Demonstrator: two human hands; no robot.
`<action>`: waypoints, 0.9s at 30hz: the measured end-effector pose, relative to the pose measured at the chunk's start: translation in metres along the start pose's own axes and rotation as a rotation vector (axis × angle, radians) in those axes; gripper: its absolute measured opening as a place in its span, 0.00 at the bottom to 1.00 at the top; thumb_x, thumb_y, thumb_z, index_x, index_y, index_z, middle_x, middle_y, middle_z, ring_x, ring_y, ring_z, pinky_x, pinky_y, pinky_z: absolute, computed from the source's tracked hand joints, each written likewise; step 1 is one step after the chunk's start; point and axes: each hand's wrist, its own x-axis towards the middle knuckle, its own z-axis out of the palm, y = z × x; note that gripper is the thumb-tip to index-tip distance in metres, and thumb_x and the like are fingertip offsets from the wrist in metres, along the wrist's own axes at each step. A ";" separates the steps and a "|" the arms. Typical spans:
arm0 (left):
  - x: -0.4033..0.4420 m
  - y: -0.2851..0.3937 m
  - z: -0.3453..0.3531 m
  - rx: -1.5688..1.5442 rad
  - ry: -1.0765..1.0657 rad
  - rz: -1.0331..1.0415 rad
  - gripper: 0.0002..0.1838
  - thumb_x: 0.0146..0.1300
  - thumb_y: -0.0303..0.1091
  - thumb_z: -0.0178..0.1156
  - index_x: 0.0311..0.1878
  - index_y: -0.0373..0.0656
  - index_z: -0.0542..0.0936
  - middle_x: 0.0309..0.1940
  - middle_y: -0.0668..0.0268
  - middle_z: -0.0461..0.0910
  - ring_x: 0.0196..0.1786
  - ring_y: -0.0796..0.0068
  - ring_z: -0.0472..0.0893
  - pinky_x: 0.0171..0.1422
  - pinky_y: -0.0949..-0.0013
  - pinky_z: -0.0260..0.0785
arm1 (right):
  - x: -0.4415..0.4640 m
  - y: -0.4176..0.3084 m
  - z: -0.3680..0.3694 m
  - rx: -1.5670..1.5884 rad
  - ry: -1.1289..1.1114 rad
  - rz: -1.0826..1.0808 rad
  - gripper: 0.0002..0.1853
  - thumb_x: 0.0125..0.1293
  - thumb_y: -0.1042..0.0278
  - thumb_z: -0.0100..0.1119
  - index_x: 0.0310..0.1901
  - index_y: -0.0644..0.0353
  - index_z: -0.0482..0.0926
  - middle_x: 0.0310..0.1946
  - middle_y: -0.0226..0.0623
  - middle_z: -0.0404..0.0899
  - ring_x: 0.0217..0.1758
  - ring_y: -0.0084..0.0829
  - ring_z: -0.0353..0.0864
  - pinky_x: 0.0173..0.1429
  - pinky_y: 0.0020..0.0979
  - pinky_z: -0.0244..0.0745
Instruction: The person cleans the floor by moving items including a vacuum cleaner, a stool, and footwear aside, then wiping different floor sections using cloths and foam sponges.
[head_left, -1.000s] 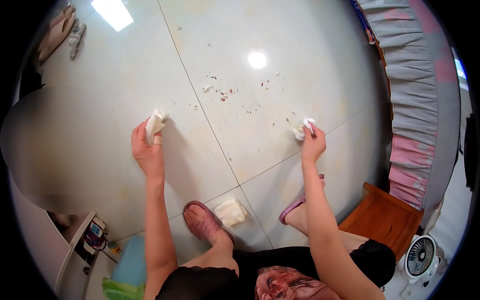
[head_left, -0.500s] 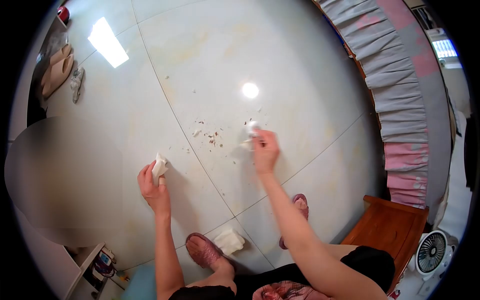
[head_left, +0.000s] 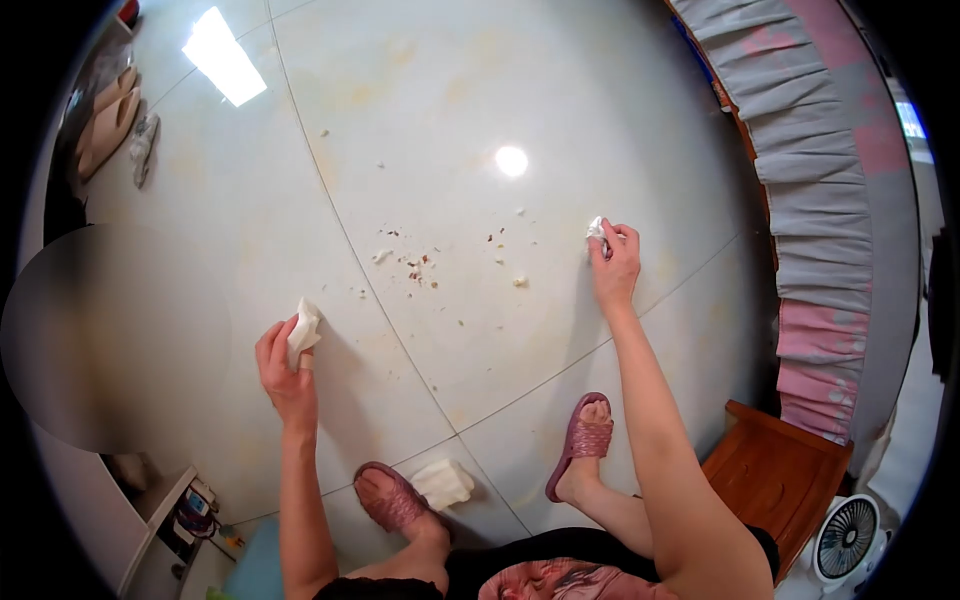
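Observation:
On the left, my left hand (head_left: 285, 372) is closed around a folded white tissue (head_left: 305, 328), held above the tiled floor. My right hand (head_left: 617, 268), out to the right, pinches a crumpled white tissue (head_left: 596, 232) between thumb and fingers. Between the two hands, brown and pale crumbs (head_left: 418, 268) lie scattered on the floor. A small pale piece (head_left: 520, 282) sits nearer the right hand, and another white scrap (head_left: 382, 257) lies left of the brown bits. By my left foot rests a folded white tissue pad (head_left: 443, 485).
My feet wear pink slippers (head_left: 590, 440). To the right stand a bed with a ruffled grey and pink skirt (head_left: 815, 230), a brown wooden stool (head_left: 775, 465) and a white fan (head_left: 846, 538). Beige slippers (head_left: 110, 130) lie at upper left; an open shelf (head_left: 165, 510) is at lower left.
My right hand has moved right, away from the crumbs, with its tissue. A small pale piece now shows on the floor where that hand was. The left hand still grips its tissue.

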 end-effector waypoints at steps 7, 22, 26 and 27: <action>-0.001 0.001 0.010 0.006 0.063 -0.052 0.24 0.59 0.17 0.61 0.59 0.43 0.82 0.58 0.60 0.76 0.59 0.61 0.77 0.62 0.65 0.72 | -0.061 -0.092 0.044 0.071 -0.149 -0.233 0.20 0.59 0.78 0.66 0.53 0.52 0.84 0.40 0.35 0.76 0.37 0.34 0.81 0.40 0.35 0.79; 0.004 0.004 0.008 0.040 0.112 0.026 0.26 0.49 0.13 0.62 0.54 0.41 0.83 0.48 0.58 0.79 0.52 0.55 0.78 0.57 0.60 0.72 | 0.108 -0.043 0.086 0.071 0.057 -0.046 0.15 0.63 0.77 0.64 0.50 0.52 0.87 0.43 0.36 0.78 0.37 0.35 0.80 0.46 0.36 0.78; 0.004 0.004 0.009 0.012 0.126 -0.014 0.25 0.48 0.13 0.63 0.52 0.41 0.83 0.48 0.59 0.80 0.51 0.56 0.77 0.57 0.59 0.72 | -0.007 -0.133 0.089 0.228 -0.246 -0.367 0.17 0.60 0.80 0.63 0.49 0.51 0.86 0.42 0.36 0.78 0.39 0.35 0.82 0.44 0.35 0.79; 0.004 0.004 0.009 0.036 0.120 -0.004 0.25 0.50 0.12 0.59 0.53 0.41 0.83 0.49 0.60 0.78 0.52 0.59 0.78 0.56 0.63 0.73 | -0.030 -0.144 0.089 0.320 -0.320 -0.335 0.17 0.59 0.81 0.64 0.49 0.51 0.86 0.42 0.35 0.78 0.40 0.34 0.82 0.43 0.33 0.80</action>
